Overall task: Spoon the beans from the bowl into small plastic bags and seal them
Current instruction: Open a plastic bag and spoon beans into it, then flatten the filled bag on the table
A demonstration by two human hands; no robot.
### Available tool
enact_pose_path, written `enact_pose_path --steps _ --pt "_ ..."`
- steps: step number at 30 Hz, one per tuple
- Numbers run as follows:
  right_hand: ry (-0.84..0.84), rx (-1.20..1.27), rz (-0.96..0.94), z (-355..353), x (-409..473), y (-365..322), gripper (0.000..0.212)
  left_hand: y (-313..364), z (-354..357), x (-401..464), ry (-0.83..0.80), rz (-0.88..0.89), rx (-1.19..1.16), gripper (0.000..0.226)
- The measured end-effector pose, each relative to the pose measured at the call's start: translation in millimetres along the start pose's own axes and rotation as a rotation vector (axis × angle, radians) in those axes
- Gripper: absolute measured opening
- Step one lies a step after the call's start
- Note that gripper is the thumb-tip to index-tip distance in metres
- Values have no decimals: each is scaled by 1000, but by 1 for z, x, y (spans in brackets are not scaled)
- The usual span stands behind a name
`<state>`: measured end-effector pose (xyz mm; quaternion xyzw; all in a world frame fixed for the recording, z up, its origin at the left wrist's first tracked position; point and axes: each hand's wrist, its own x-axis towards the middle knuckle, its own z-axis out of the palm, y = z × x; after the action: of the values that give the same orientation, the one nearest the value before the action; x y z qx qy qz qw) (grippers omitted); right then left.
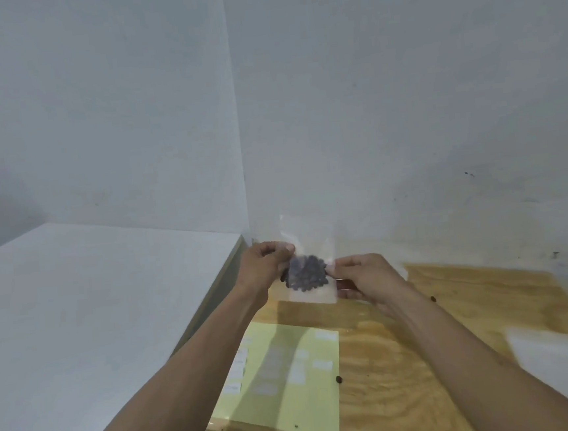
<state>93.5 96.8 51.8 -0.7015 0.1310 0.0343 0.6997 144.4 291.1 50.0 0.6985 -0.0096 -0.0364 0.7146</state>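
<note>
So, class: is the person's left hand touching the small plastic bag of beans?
Touching. The head view shows the left hand pinching the bag's left edge between its fingers, while the right hand grips the opposite edge, holding it above the table.

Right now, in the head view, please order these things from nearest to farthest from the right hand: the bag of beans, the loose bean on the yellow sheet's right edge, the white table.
1. The bag of beans: held by the right hand, at its left.
2. The loose bean: below the hand, on the wooden table.
3. The white table: far to the left.
</note>
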Motion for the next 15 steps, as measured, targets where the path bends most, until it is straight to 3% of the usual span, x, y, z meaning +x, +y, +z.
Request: enact_pose_path --steps 6,8,11,15 --pt "210 -226 -18 31 24 29 12 -26 -25 13 38 -186 274 51" --pt "236 -363 -46 39 28 35 5 -32 -26 17 77 -184 289 45" --pt "274 -593 -95 52 38 42 25 -41 -27 26 159 -167 349 32" --pt "295 -850 -142 65 47 52 25 -50 -26 34 169 -127 554 36"
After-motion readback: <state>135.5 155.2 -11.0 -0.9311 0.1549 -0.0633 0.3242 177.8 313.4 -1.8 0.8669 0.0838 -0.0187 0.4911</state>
